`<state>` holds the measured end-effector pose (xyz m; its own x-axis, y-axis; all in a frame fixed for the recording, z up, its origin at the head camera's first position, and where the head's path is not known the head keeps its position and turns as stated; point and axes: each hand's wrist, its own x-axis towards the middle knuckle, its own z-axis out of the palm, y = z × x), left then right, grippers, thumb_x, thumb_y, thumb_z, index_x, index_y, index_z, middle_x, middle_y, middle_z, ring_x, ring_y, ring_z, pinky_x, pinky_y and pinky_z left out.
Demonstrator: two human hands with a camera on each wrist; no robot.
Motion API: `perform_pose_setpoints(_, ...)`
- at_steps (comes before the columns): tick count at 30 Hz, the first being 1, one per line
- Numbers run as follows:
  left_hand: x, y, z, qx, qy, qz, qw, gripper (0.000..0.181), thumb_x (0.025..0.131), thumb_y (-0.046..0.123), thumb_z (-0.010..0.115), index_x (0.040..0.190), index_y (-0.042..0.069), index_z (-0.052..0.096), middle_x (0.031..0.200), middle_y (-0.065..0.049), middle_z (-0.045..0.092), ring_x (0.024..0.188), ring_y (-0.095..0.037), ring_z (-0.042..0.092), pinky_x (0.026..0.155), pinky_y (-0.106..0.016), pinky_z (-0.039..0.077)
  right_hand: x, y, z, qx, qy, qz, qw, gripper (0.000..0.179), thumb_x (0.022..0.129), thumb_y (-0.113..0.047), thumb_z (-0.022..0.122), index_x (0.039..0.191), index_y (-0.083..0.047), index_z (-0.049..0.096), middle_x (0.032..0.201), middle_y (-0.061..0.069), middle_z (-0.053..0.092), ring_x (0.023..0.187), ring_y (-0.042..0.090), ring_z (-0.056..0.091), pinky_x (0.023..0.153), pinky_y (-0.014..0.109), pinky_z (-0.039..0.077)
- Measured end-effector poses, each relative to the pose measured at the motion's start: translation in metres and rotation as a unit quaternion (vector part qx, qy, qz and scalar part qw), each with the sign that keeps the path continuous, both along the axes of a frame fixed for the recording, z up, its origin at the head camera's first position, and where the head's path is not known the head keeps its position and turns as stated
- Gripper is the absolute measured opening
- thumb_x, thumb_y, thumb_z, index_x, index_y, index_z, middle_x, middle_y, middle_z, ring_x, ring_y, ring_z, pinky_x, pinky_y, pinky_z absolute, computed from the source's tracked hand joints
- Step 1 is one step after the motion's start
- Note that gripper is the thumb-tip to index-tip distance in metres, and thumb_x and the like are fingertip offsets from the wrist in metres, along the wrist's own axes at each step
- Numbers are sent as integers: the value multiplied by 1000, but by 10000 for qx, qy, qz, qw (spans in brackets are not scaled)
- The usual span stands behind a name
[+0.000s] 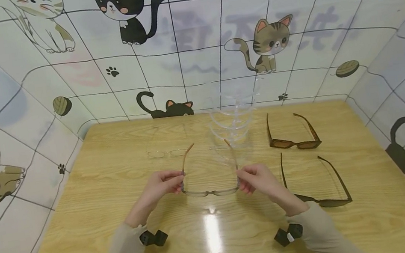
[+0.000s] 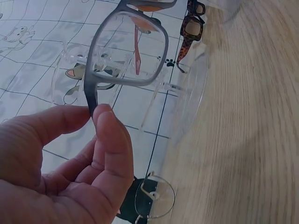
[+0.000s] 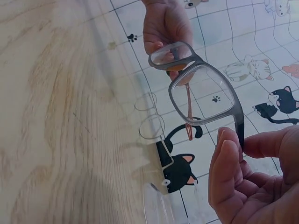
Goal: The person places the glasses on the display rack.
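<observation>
A pair of grey-framed eyeglasses (image 1: 208, 193) with orange-brown temple tips is held above the table between both hands, its temples unfolded and pointing away. My left hand (image 1: 161, 187) pinches the left temple close to the hinge. At the other hinge, thumb and fingers of my right hand (image 1: 259, 179) pinch the right temple. The wrist views show the grey rim (image 2: 128, 80) and the clear lenses (image 3: 205, 91) close up. Behind the glasses stands a clear plastic display rack (image 1: 234, 128) with curved arms; nothing hangs on it.
Thin wire-rimmed glasses (image 1: 166, 153) lie on the wooden table (image 1: 111, 143) at back left. Tortoiseshell sunglasses (image 1: 295, 143) lie at back right. Dark sunglasses (image 1: 330, 202) sit nearer, partly behind the right forearm. Cat-print walls (image 1: 196, 28) enclose the table's back and sides.
</observation>
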<state>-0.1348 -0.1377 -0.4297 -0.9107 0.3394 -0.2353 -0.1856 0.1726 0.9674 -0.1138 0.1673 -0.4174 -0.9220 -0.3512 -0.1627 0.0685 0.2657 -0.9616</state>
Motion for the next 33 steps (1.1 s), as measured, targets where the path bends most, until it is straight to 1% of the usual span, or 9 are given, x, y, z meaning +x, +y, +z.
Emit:
perform_pose_setpoints(5, -5, 12, 2, 140, 9, 58, 9999, 37, 92, 8, 59, 117, -18, 53, 77, -3, 65, 66, -8, 61, 67, -28, 56, -1, 10, 2, 193, -106, -254, 9994, 34, 98, -20, 51, 79, 6, 62, 64, 4, 60, 54, 14, 58, 54, 37, 56)
perform_pose_setpoints(10, -9, 25, 3, 322, -71, 162, 9993, 37, 91, 5, 58, 118, -19, 52, 81, -7, 66, 67, -8, 61, 67, -25, 56, -3, 19, 4, 294, -191, -468, 9983, 32, 98, -19, 51, 80, 5, 62, 64, 4, 60, 55, 15, 58, 54, 34, 56)
perform_pose_setpoints(17, -18, 43, 2, 336, -116, 329, 9988, 36, 91, 6, 59, 120, -14, 54, 99, -26, 63, 72, -10, 62, 74, -32, 56, -9, 32, 6, 347, -310, -716, 9963, 31, 98, -19, 51, 79, 3, 61, 63, 3, 60, 54, 15, 57, 53, 33, 55)
perform_pose_setpoints(21, -22, 52, 1, 432, -132, 431, 9980, 35, 90, 4, 60, 119, -14, 56, 94, -21, 65, 72, -10, 62, 75, -33, 56, -15, 38, 6, 358, -332, -846, 9952, 30, 98, -19, 50, 80, 4, 61, 63, 2, 60, 53, 14, 57, 53, 31, 55)
perform_pose_setpoints(24, -26, 58, 1, 538, -107, 463, 9974, 34, 90, 3, 59, 119, -15, 55, 91, -16, 66, 71, -9, 61, 74, -31, 56, -20, 43, 6, 399, -378, -908, 9943, 30, 98, -19, 49, 82, 5, 60, 64, 2, 59, 54, 14, 57, 53, 30, 54)
perform_pose_setpoints(26, -28, 63, 1, 568, -100, 496, 9971, 33, 90, 3, 59, 119, -14, 56, 95, -20, 65, 72, -9, 62, 74, -29, 56, -24, 47, 6, 415, -403, -962, 9937, 31, 98, -20, 49, 84, 5, 59, 64, 1, 59, 55, 14, 57, 53, 30, 54)
perform_pose_setpoints(29, -34, 69, 0, 618, -204, 583, 9962, 34, 90, 4, 59, 120, -12, 56, 109, -28, 60, 74, -9, 62, 74, -25, 55, -30, 51, 6, 441, -358, -1032, 9930, 30, 98, -20, 49, 83, 4, 60, 64, 1, 59, 54, 13, 56, 54, 31, 54)
perform_pose_setpoints(30, -35, 71, 0, 630, -249, 635, 9957, 35, 91, 5, 59, 121, -11, 56, 113, -30, 58, 75, -8, 62, 74, -24, 55, -32, 53, 6, 424, -337, -1043, 9931, 29, 98, -20, 49, 83, 3, 60, 64, 1, 59, 54, 12, 56, 54, 31, 55)
perform_pose_setpoints(33, -42, 78, 0, 694, -352, 850, 9933, 34, 90, 5, 60, 121, -10, 57, 115, -29, 58, 74, -8, 63, 72, -22, 55, -40, 56, 6, 370, -258, -1083, 9931, 28, 98, -19, 49, 83, 3, 60, 63, 1, 60, 52, 11, 56, 53, 31, 55)
